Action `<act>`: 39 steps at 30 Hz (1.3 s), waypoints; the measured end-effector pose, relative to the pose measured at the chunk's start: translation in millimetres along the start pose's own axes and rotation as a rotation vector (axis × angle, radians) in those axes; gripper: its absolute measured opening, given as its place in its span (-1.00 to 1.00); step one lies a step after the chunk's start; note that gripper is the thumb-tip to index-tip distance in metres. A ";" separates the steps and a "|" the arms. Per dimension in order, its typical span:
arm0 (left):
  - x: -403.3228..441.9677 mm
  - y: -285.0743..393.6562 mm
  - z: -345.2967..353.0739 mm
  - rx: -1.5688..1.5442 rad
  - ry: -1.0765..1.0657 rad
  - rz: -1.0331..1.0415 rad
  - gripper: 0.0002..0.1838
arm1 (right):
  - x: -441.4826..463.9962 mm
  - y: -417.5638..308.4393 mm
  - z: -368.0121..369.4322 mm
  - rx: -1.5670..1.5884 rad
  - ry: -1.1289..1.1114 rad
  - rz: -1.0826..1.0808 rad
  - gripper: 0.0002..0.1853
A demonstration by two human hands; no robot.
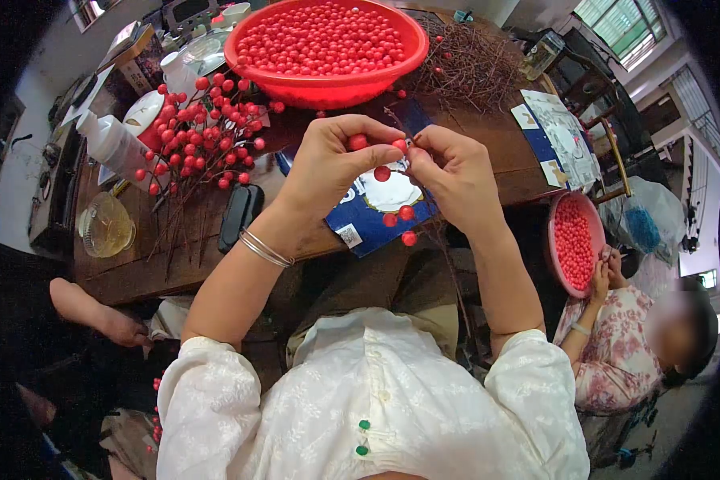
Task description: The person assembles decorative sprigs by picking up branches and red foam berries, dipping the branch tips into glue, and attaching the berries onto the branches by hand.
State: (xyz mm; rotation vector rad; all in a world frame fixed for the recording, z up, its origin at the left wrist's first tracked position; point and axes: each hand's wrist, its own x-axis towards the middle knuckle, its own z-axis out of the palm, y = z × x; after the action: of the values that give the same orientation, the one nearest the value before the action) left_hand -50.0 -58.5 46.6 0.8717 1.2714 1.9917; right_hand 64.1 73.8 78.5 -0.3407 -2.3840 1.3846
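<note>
Both my hands meet over the table's near edge. My left hand [328,164], with a bracelet on its wrist, is closed on red berries, thumb and forefinger pinching one. My right hand [454,172] pinches the thin brown branch [450,260] close to that berry, and the stem hangs down below it. More red berries [406,213] dangle from the branch between my hands. Beneath them lies a blue sheet [368,232] with a white patch of paste. A red basin [324,90] heaped with red berries stands just behind my hands.
Finished-looking berry branches [204,136] lie at left beside a white bottle [112,144], a glass bowl [106,226] and a black case [240,216]. Bare twigs [472,64] are at back right. A co-worker [624,344] sits right by a pink basin [555,240]; another person's arm [96,308] is at left.
</note>
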 end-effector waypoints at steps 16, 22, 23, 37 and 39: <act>-1.0 16.0 2.3 0.082 0.018 -0.116 -0.86 | 7.6 15.0 -5.5 0.628 -0.040 0.055 -0.86; 1.8 13.4 -9.6 -0.083 -0.025 -0.217 -0.88 | 8.6 14.2 -3.5 0.782 -0.093 0.154 -0.86; 3.6 10.8 -14.2 -0.169 -0.030 -0.258 -0.89 | 8.5 13.6 -3.1 0.814 -0.103 0.178 -0.86; 18.1 -1.8 -29.1 -0.543 -0.027 -0.337 -0.80 | 4.2 12.7 12.1 1.041 -0.282 0.362 -0.87; 19.0 -6.2 -34.0 -0.522 -0.062 -0.301 -0.79 | 4.0 16.0 12.6 1.037 -0.301 0.391 -0.88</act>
State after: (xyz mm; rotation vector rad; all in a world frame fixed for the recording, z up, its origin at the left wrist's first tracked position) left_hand -87.3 -59.3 33.8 0.4526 0.7361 1.8995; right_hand 55.6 73.3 59.6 -0.3105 -1.4814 2.7530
